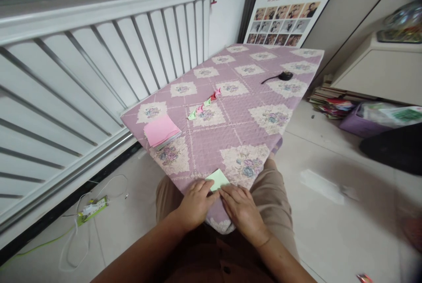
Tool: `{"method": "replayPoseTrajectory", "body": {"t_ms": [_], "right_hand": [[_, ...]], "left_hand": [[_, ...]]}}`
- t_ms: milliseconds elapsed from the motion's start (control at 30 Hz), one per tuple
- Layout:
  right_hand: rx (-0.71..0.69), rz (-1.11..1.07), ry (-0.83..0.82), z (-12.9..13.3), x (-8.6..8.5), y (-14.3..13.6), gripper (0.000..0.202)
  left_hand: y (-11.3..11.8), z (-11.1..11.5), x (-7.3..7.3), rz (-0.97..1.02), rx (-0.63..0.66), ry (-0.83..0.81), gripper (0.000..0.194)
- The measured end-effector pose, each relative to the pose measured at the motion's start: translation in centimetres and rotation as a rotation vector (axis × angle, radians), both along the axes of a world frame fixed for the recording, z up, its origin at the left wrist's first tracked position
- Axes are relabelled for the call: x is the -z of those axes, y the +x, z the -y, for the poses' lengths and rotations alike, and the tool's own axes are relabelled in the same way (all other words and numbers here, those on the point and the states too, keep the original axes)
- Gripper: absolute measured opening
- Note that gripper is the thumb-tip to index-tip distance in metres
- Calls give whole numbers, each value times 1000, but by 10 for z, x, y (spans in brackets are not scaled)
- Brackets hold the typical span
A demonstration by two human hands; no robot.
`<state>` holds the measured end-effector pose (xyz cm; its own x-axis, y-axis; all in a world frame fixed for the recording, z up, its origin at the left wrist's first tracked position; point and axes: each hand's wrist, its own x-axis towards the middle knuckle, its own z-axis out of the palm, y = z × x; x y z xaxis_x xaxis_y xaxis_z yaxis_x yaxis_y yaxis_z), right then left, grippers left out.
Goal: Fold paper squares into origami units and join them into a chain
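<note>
A light green square of paper (pixel 218 179) lies at the near corner of the cloth-covered table (pixel 242 132). My left hand (pixel 197 200) has its fingers on the paper's left and lower edges, the thumb pressed along the bottom. From the other side, my right hand (pixel 240 206) holds the lower right edge, its fingertips close to my left thumb. Further up the table, a slanting row of small folded paper pieces (pixel 207 102) shows green, pink and red. A stack of pink-topped paper sheets (pixel 162 131) sits left of my hands.
A black object with a short strap (pixel 285 75) lies at the table's far right. A white radiator (pixel 99 72) runs along the left, and a photo board (pixel 290 15) leans behind. On the floor are a power strip (pixel 94 209) with cables and a purple bin (pixel 358 121).
</note>
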<state>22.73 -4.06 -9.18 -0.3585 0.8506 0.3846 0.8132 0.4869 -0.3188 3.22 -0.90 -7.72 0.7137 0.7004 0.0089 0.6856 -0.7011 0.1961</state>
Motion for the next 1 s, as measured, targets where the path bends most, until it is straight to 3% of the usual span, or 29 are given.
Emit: {"method": "replayPoseTrajectory", "body": {"t_ms": [100, 233, 367, 533, 700, 733, 833, 900, 1000], "right_hand": [[27, -16, 18, 4, 5, 8, 25], [57, -37, 0, 1, 0, 15, 20], [147, -72, -82, -15, -10, 8, 15], [128, -53, -191, -36, -14, -7, 14], [168, 32, -284, -38, -14, -13, 12], [173, 38, -286, -38, -14, -13, 11], [185, 53, -282, -36, -14, -13, 13], [188, 58, -268, -35, -14, -13, 13], [256, 59, -230, -34, -13, -11, 10]], "left_hand": [[-5, 2, 0, 7, 18, -27, 42], [-9, 1, 0, 12, 34, -65, 43], [-8, 1, -3, 19, 27, -96, 43], [-7, 2, -5, 56, -4, -137, 42], [-8, -10, -9, 236, -4, -255, 36], [-7, -15, -10, 286, -27, -279, 34], [-1, -31, -14, 352, -253, -277, 27], [5, -40, -16, 270, -359, -260, 21], [15, -51, -20, 77, -391, -260, 22]]}}
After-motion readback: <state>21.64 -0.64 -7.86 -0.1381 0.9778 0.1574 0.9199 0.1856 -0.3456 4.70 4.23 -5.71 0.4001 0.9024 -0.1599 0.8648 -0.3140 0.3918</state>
